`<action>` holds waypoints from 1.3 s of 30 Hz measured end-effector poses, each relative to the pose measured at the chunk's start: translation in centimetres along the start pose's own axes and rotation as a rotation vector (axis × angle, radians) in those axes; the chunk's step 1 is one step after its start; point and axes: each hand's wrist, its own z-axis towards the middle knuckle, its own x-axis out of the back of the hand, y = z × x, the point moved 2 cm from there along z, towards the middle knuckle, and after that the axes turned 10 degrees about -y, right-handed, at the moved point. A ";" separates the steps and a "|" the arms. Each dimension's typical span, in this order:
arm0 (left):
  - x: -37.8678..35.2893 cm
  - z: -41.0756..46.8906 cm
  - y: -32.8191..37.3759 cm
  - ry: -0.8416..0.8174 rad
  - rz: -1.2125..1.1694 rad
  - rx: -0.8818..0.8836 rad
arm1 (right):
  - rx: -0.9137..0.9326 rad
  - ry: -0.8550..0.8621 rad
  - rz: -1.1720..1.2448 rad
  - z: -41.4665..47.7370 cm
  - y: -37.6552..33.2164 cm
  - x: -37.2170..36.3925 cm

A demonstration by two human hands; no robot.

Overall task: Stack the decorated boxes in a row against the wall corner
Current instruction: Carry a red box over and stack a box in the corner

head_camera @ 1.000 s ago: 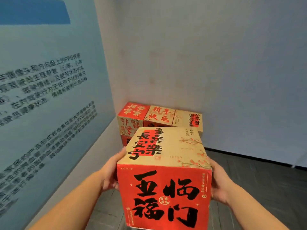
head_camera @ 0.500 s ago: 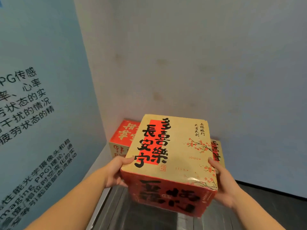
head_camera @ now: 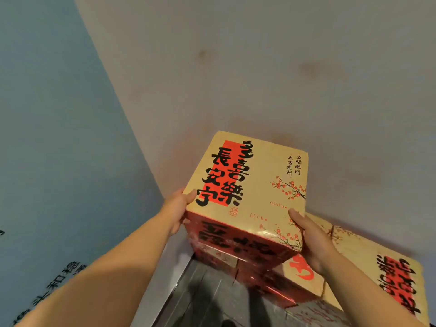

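Holding the decorated box [head_camera: 247, 185] between both hands, right over the row's corner end.

Left hand [head_camera: 175, 212] and right hand [head_camera: 311, 241] press flat on opposite sides; its long axis points at the back wall [head_camera: 283, 67], and the lower boxes [head_camera: 377, 274] lie directly beneath, running rightward along the floor [head_camera: 212, 298].

The top box [head_camera: 250, 182] bears large black brush characters on its tan lid, 長安 beside 多喜樂 over a red stripe, with small black 五福臨門 and 大吉大利 at its far right corner. Lower on that lid stand faint red "GOOD" and "LUCK" and a small red seal too small to read. The blue wall panel [head_camera: 59, 138] carries black Chinese text, cut off, where 和 is readable.
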 end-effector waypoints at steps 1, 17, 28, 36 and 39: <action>0.2 1.3 0.6 0.017 0.002 0.000 | -0.013 0.000 -0.010 1.4 -0.4 -0.3; 4.0 13.2 0.3 0.298 -0.270 0.076 | -0.079 0.097 -0.159 10.5 -0.1 -5.8; 3.2 13.2 -1.0 0.256 -0.494 0.219 | -0.103 0.074 -0.240 10.2 0.4 -7.1; 4.4 13.1 -1.9 0.270 -0.509 0.202 | -0.113 0.061 -0.234 9.5 1.5 -8.0; 4.6 12.9 -2.2 0.263 -0.515 0.191 | -0.119 0.056 -0.245 9.4 1.8 -8.0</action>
